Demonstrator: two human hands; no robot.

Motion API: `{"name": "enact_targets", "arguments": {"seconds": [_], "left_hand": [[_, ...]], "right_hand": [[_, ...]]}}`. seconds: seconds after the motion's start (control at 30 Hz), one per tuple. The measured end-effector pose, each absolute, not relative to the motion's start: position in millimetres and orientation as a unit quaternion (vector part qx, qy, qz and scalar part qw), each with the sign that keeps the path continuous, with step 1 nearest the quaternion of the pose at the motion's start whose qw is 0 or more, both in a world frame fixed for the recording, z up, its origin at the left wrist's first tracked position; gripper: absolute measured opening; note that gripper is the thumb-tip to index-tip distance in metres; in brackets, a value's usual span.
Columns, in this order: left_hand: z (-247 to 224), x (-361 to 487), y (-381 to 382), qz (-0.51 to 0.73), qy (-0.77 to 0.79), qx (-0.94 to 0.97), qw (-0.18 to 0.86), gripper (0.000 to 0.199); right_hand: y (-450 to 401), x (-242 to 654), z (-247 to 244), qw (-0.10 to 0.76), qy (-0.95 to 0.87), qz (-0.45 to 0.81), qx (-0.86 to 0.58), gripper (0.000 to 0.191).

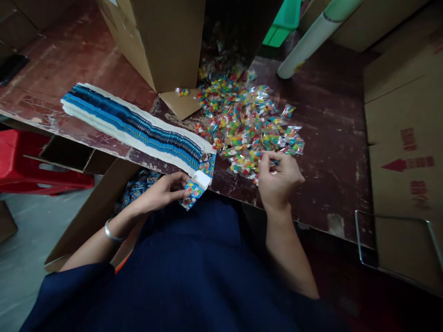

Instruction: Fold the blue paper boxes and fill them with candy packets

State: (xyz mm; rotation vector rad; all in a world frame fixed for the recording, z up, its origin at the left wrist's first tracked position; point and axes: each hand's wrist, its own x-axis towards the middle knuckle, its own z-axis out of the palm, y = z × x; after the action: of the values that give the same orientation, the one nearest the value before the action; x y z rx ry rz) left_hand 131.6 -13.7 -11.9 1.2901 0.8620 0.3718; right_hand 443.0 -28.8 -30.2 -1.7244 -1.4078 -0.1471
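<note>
A small blue printed box with its white top flap open is held in my left hand, just off the table's front edge. My right hand has its fingers pinched together at the near right side of a pile of clear candy packets; whatever is between the fingertips is too small to make out. A long row of flattened blue-and-white boxes lies on the table, its near end beside the box in my left hand.
A tall cardboard box stands behind the pile. Below the table at left, a carton holds filled blue boxes. Also seen are a red stool, pale pole, green basket and metal loop.
</note>
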Motion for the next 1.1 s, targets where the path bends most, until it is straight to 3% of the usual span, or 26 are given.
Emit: {"name": "enact_targets", "arguments": {"seconds": [0.1,0.2,0.47,0.53,0.67,0.77,0.9,1.0,1.1], "left_hand": [[-23,153,-17,0.227,0.401,0.563,0.686,0.035],[-26,169,-19,0.235,0.41,0.581,0.662,0.036],[-13,182,-27,0.286,0.391,0.596,0.64,0.029],[-11,184,-30,0.32,0.391,0.565,0.653,0.04],[-8,186,-34,0.366,0.388,0.504,0.679,0.062],[-9,188,-35,0.369,0.372,0.493,0.695,0.053],[-14,191,-36,0.35,0.341,0.503,0.713,0.041],[-16,193,-36,0.366,0.331,0.491,0.718,0.042],[-17,192,-36,0.389,0.335,0.467,0.72,0.051]], "right_hand": [[-44,435,-5,0.5,-0.531,0.05,-0.682,0.016],[-57,422,18,0.485,-0.553,0.143,-0.662,0.012],[-53,394,20,0.409,-0.691,0.163,-0.574,0.01],[-52,390,14,0.427,-0.692,0.186,-0.552,0.008],[-62,385,-5,0.474,-0.625,0.284,-0.551,0.033],[-71,381,-20,0.494,-0.587,0.324,-0.554,0.029],[-73,373,-27,0.533,-0.582,0.286,-0.544,0.005],[-70,366,-25,0.578,-0.547,0.283,-0.535,0.004],[-66,361,-19,0.609,-0.49,0.342,-0.522,0.021]]}}
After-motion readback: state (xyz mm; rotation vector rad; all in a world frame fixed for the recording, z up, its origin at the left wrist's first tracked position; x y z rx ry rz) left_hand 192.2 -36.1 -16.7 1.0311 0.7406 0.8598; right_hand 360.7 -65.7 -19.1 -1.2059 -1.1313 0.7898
